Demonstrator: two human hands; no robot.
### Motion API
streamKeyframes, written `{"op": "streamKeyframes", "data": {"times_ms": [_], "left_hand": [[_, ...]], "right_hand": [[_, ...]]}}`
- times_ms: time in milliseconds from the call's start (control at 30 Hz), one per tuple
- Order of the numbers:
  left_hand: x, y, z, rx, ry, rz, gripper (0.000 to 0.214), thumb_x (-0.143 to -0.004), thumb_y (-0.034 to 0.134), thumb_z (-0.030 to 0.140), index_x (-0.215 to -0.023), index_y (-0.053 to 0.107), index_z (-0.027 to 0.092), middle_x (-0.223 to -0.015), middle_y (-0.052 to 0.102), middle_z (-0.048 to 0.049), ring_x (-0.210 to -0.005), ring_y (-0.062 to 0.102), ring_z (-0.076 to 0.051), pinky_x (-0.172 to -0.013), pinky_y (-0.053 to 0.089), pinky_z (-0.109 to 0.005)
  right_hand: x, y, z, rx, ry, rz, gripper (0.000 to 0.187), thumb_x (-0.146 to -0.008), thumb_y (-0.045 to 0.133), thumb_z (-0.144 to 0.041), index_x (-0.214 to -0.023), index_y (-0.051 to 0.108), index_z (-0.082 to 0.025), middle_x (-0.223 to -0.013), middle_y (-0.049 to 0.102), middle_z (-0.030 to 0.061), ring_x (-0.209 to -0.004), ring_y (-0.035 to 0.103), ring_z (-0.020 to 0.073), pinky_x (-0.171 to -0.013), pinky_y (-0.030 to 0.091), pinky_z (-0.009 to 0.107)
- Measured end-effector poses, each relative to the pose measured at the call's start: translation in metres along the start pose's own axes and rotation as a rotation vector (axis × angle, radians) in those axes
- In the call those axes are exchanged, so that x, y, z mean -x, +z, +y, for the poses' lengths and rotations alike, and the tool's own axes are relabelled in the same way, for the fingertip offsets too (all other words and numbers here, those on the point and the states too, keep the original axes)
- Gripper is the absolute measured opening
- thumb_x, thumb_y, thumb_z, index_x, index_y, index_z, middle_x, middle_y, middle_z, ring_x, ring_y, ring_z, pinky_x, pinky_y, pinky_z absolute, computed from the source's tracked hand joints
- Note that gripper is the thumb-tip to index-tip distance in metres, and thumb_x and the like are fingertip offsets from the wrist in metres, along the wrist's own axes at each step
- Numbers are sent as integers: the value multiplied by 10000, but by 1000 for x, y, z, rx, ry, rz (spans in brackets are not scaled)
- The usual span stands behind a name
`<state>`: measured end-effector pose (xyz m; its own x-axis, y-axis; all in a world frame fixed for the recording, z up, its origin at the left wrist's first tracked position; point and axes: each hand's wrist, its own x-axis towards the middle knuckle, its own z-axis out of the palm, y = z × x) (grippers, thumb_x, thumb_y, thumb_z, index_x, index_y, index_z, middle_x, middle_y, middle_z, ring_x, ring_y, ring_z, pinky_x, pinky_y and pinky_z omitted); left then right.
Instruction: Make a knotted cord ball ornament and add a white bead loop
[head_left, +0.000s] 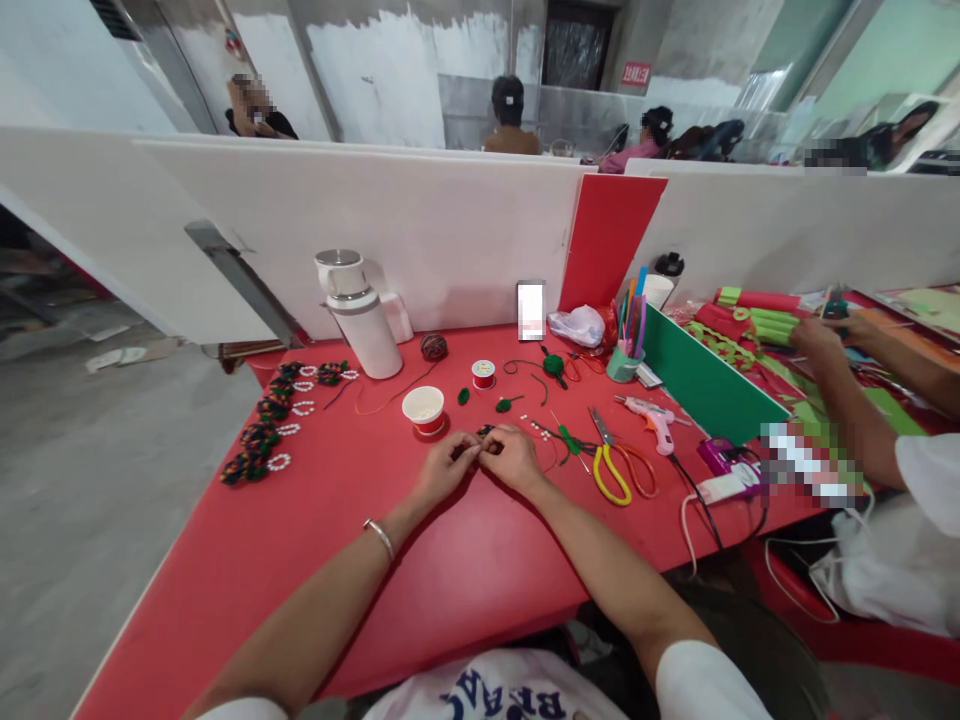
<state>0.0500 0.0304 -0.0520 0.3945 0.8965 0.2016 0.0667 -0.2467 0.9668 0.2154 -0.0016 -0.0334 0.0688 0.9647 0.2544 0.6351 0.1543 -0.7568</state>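
Note:
My left hand point(448, 466) and my right hand point(513, 458) meet fingertip to fingertip above the red tabletop, both closed in a pinch. Between and behind the fingers shows a bit of a small dark yarn piece point(487, 430); most of it is hidden. Just beyond the left hand stands a paper cup point(424, 412) with pale contents. Several small white beads point(534, 426) lie to the right of the right hand. Little green yarn pieces point(507, 404) and a thread spool point(484, 375) sit behind the hands.
At left lie several dark multicoloured yarn pieces with white bead loops point(262, 437). Farther back are a white thermos point(367, 325), a yarn ball point(433, 346) and a phone point(531, 311). Scissors point(611, 455) and a pink glue gun point(652, 422) lie right. A co-worker's hands work past a green divider point(705, 375).

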Motion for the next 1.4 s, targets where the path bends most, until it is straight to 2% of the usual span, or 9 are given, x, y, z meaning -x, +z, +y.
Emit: {"op": "streamKeyframes", "data": {"times_ms": [133,300,500,600,833,1133,1267,1400], "left_hand": [[-1,1,1,70,-60,19,304,-861,693,461,-819,642,163,-747,674,-23,-570,579,-122,-564,493,-255],[-3,-1,0,83,-81,12,322,-808,739,460,-778,645,154,-802,707,-50,-577,606,-121,-571,528,-266],[-5,-4,-2,94,-85,14,307,-786,757,443,-789,682,145,-765,714,-60,-573,626,-139,-570,530,-276],[-5,-4,-1,82,-71,13,289,-787,757,424,-779,689,143,-714,700,-51,-569,617,-137,-566,509,-265],[-4,-3,5,45,-50,36,258,-795,739,399,-765,689,148,-669,688,-35,-558,606,-132,-558,489,-253],[-4,-2,1,52,-50,83,264,-800,727,418,-789,673,160,-628,665,-16,-525,602,-139,-542,492,-261],[-4,-2,4,38,-21,85,248,-815,718,409,-793,672,165,-672,677,-19,-536,598,-132,-556,498,-262],[-4,-3,7,8,-12,89,270,-836,701,428,-780,659,167,-668,670,-16,-560,598,-134,-579,493,-262]], "right_hand": [[-2,-1,3,-144,49,-8,156,-733,803,-212,-662,664,-199,-747,648,-13,-685,566,123,-655,422,231],[-7,-9,8,-337,98,-163,155,-706,807,-212,-672,658,-190,-696,631,-33,-643,551,107,-609,417,215],[-8,-12,9,-599,210,-276,380,-661,874,-478,-677,612,-204,-631,641,-27,-611,628,146,-587,485,253],[-9,-12,9,-627,226,-235,416,-634,882,-525,-684,621,-204,-637,672,-11,-621,644,156,-594,508,262],[-9,-16,11,-702,223,-183,278,-677,842,-394,-706,655,-191,-691,701,4,-621,637,143,-610,519,260],[-14,-14,20,-637,167,-147,175,-775,751,-322,-903,732,-203,-838,759,15,-761,699,169,-750,563,295],[-13,-18,17,-405,56,-151,139,-874,698,-266,-961,796,-222,-973,801,44,-892,732,197,-857,551,325],[-11,-25,9,-74,-68,-130,136,-952,685,-273,-918,814,-241,-951,798,50,-906,709,201,-862,494,315]]}}
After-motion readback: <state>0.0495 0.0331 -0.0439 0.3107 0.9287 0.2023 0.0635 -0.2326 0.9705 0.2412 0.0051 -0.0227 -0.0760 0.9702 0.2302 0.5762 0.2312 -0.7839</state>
